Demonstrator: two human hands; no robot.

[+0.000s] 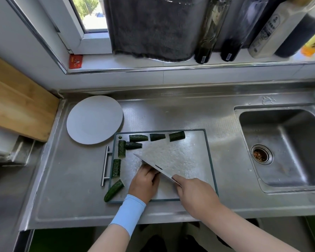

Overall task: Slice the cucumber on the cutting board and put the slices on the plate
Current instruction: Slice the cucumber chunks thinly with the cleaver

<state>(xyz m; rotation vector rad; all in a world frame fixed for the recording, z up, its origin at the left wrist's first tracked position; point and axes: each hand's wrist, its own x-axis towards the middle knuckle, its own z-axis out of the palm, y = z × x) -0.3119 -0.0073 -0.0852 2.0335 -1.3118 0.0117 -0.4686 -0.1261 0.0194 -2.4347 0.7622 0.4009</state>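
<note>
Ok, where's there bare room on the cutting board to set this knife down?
The cutting board's right half, beyond the knife, is bare, and so is the counter strip between it and the sink. Crowded: cucumber pieces line the far and left edges, and the left hand rests near the front.

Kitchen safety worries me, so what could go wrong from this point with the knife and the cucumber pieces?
1. The left hand sits right against the cleaver that the right hand grips, fingertips hidden behind the blade; a slip could cut them.
2. The cucumber piece at the cutting board's near left corner overhangs the edge and might get knocked onto the counter.
</note>
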